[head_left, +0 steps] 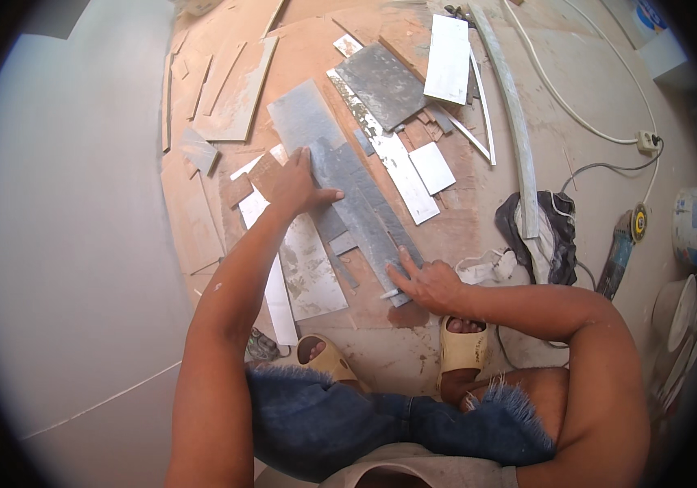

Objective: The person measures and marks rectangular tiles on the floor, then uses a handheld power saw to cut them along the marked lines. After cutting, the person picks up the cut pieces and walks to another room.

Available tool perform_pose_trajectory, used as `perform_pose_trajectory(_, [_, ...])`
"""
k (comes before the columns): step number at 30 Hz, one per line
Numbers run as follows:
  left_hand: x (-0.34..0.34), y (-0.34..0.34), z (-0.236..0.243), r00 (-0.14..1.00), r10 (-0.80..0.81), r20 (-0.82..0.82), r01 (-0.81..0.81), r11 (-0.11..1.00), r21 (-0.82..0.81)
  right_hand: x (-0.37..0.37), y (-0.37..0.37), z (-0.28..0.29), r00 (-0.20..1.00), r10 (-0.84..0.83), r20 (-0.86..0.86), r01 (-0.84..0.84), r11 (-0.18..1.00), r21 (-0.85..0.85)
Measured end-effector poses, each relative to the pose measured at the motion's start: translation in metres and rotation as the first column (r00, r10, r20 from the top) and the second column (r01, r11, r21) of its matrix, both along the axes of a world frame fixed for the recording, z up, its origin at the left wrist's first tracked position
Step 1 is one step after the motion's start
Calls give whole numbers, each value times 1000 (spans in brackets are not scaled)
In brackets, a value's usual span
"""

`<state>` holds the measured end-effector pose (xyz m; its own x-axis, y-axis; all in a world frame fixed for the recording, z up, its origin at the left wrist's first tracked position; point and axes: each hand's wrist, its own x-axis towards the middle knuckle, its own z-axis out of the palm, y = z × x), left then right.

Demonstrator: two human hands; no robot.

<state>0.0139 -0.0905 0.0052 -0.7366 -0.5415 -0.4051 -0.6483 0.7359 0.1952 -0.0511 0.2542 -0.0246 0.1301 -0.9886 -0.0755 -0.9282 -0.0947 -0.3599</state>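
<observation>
A long dark grey tile piece (357,203) lies slanted before me, with a narrow strip (384,215) along its right side. My left hand (298,189) rests on its left edge, thumb stretched across the top and fingers apart from it. At the near end my right hand (428,285) lies with fingers spread, their tips touching the grey surface. Close beside those fingertips is a small white piece (390,294); I cannot tell whether it is held. Beyond lies a lighter grey tile (304,110). White, stained tile pieces (308,272) lie under and left of it.
Loose tile offcuts surround the work: a dark square tile (383,85), white pieces (448,58) and brown ones (239,98). To the right are a long bar (511,114), a black bag (556,224), an angle grinder (621,248), a cable socket (648,142) and a bucket (692,226).
</observation>
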Motion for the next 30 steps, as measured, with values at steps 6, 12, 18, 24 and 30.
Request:
perform_pose_trajectory(6, [-1, 0, 0, 1000, -12, 16, 12, 1000, 3, -2, -1, 4, 1000, 9, 6, -9, 999, 48])
perform_pose_trajectory(12, [1, -1, -3, 1000, -17, 18, 17, 1000, -21, -7, -7, 18, 996, -3, 93, -10, 991, 135])
perform_pose_trajectory(18, [0, 0, -1, 999, -41, 23, 42, 998, -40, -37, -53, 41, 758, -376, 533, 363, 922, 134])
perform_pose_trajectory(24, [-3, 2, 7, 998, -26, 60, 27, 999, -31, -97, -138, 67, 502, -517, 693, 586, 793, 167])
perform_pose_trajectory(30, [2, 0, -3, 999, -27, -17, 26, 999, -29, -92, -175, 14, 540, -277, 795, 553, 829, -86])
